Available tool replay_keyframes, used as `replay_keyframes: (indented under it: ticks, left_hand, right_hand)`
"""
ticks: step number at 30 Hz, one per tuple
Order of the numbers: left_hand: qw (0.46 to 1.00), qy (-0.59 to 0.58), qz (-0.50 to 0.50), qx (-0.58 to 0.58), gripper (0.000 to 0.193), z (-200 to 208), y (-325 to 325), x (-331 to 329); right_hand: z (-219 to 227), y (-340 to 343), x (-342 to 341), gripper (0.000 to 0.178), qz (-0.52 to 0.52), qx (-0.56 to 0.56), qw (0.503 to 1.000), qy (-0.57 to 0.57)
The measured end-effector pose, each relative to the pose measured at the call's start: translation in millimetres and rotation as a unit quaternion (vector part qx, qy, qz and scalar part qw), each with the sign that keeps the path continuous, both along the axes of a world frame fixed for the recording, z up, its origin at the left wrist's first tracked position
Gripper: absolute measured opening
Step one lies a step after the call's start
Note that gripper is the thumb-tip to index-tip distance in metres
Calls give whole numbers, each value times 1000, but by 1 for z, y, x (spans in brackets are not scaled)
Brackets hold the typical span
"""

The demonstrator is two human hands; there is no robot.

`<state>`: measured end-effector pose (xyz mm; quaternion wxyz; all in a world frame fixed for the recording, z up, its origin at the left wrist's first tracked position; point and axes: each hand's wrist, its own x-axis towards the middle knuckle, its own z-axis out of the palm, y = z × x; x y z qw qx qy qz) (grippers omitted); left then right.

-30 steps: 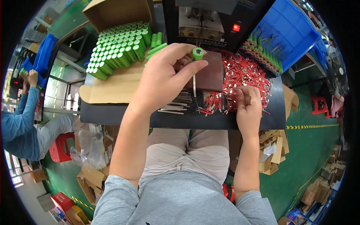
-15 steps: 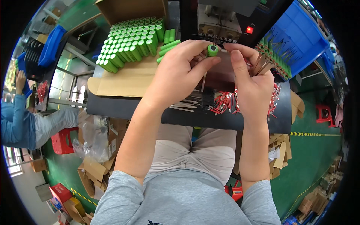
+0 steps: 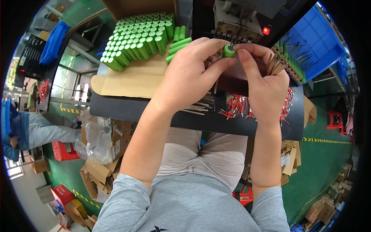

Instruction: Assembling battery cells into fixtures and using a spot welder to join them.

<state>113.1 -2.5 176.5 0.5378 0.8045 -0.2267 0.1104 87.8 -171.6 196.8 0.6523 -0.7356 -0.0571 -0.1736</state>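
Observation:
My left hand (image 3: pixel 191 73) is closed round a green cylindrical battery cell (image 3: pixel 229 50), its flat metal end facing up. The cell sits right below the thin metal electrodes (image 3: pixel 234 38) of a spot-welding machine (image 3: pixel 233 21). My right hand (image 3: pixel 268 87) clasps a bundle of thin brownish strips (image 3: pixel 275 65) that fan out past its curled fingers. Its thumb and forefinger come together beside the cell's end; what is pinched there is too small to make out. Red wires (image 3: pixel 236 105) and thin metal strips (image 3: pixel 198 109) lie on the black table (image 3: pixel 131 112) below my hands.
Upright green cells (image 3: pixel 137 40) stand in rows on cardboard (image 3: pixel 127 82) at the left; a few others (image 3: pixel 180 45) lie beside them. At the right, cells with leads (image 3: pixel 288 63) adjoin a blue bin (image 3: pixel 319 38). Another person (image 3: pixel 42 129) is at far left.
The cell's end is now under the electrodes, with my right fingertips closer to it. A pale piece at those fingertips no longer shows. The person at far left has changed posture.

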Motion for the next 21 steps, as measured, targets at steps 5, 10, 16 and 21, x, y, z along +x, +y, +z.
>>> replay_keyframes:
  ticks: [5, 10, 16, 21]
  left_hand:
    - [1000, -14, 5, 1, 30, 0, -1, 1]
    - [1000, -18, 4, 0, 32, -2, 0, 2]
    - [1000, -26, -2, 2, 31, -4, 0, 3]
    - [1000, -25, 6, 7, 30, -2, -1, 2]
  right_hand:
    - [-1, 0, 1, 11, -2, 7, 1000, -5]
    - [-3, 0, 2, 10, -33, -48, 998, -27]
    - [-2, -1, 2, 11, -28, -40, 999, -22]
    - [-2, -1, 2, 12, -24, -37, 999, -25]
